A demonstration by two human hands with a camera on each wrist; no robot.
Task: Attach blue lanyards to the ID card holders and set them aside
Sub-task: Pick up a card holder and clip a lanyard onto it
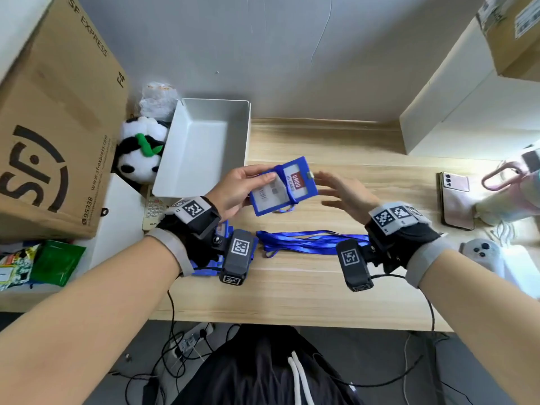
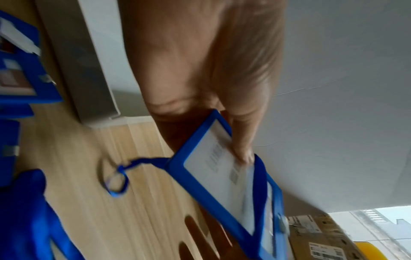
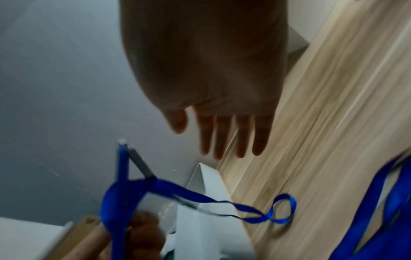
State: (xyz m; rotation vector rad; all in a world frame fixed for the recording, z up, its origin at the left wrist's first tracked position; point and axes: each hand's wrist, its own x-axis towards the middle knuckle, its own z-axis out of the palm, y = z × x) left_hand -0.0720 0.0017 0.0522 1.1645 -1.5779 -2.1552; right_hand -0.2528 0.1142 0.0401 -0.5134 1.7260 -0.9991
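My left hand (image 1: 242,185) holds a blue ID card holder (image 1: 282,185) above the table, thumb on its clear front and fingers behind. A blue lanyard (image 1: 287,204) is wound round the holder and a short loop (image 2: 118,183) dangles below it. Just right of the holder, my right hand (image 1: 342,191) hovers with straight, spread fingers (image 3: 222,137) and holds nothing. In the right wrist view the holder (image 3: 122,193) shows edge-on. A pile of blue lanyards (image 1: 309,242) lies on the table between my wrists. More blue holders (image 2: 20,70) lie under my left wrist.
A white open bin (image 1: 204,147) stands behind the left hand, with a panda plush (image 1: 140,153) and a large cardboard box (image 1: 52,127) to its left. A calculator (image 1: 153,209) lies near the bin. A phone (image 1: 455,200) and a pink-handled bottle (image 1: 505,185) sit at the right.
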